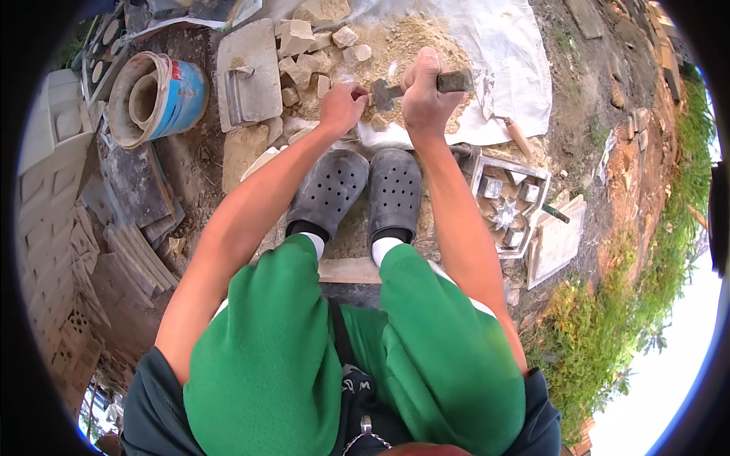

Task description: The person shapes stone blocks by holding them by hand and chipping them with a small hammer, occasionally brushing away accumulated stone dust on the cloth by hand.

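Observation:
My right hand (428, 102) is wrapped round the handle of a hammer (382, 95). The hammer's dark metal head points left, toward my left hand (342, 108), and the handle's butt sticks out to the right. My left hand is closed at the edge of the rubble, fingers curled together; whatever they hold, if anything, is hidden. Between and beyond my hands lies crushed tan rubble (435, 39) on a white sheet (517, 68). Several broken stone chunks (295, 36) are heaped behind my left hand.
A blue bucket (182, 97) stands at the left beside a flat board with a handle (251, 53). To the right are a wooden-handled trowel (517, 137) and a metal mould with a star shape (505, 213). Flat slabs (559, 239) lean beyond it. My grey clogs (395, 190) are below my hands.

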Motion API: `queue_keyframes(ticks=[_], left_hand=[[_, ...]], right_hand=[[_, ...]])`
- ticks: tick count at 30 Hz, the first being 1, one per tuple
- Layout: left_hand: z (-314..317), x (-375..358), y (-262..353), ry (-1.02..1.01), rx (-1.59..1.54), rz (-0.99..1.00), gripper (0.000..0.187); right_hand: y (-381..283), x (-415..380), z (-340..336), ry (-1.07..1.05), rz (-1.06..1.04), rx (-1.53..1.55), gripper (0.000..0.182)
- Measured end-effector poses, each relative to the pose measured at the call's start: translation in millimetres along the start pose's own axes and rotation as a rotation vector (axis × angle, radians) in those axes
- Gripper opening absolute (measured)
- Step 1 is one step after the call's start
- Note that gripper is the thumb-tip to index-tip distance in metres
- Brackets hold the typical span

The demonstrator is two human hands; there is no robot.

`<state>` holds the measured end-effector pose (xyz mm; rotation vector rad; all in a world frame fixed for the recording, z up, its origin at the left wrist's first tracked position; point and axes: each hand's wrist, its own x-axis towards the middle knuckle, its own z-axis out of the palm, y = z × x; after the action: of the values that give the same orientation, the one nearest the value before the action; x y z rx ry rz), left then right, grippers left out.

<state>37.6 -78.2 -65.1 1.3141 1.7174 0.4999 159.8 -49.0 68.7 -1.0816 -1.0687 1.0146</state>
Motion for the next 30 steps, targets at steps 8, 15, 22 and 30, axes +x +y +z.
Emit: queue_keyframes(ticks=[8,15,22,30], left_hand=[[-12,-2,-4,-0.120,0.232,0.356,0.030],[-20,4,12,-0.175,0.318,0.319,0.027],[-5,-4,11,-0.040,0.200,0.184,0.027],[-1,1,-2,-0.044,0.108,0.225,0.021]], right_hand=[[-39,19,-25,0.049,-0.024,0.213,0.041],[-47,22,-29,0.095,-0.087,0.099,0.046],[-37,18,-27,0.034,-0.039,0.073,0.041],[-73,15,5,0.003,-0.090,0.068,0.044]])
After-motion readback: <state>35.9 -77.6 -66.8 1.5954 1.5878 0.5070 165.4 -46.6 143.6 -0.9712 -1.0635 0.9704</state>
